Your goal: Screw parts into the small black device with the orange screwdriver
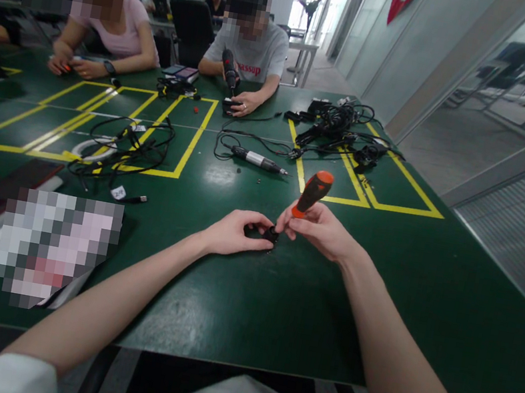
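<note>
My right hand (320, 228) is closed around a screwdriver (315, 192) with an orange and dark handle, which leans with its butt end up and to the right. Its lower end is hidden behind my fingers. On the table, my left hand (240, 232) grips a small black part (271, 233) between thumb and fingers; what kind of part it is does not show. The fingers of my right hand are close beside that part, and I cannot tell whether the screwdriver's tip touches it.
Ahead lies an electric screwdriver (259, 160) with a cord. Tangled black cables (336, 125) fill the back right, more cables (149, 149) the left. A phone (10, 189) lies at left on the green table (426, 307). Across from me a person (254, 53) holds a power tool.
</note>
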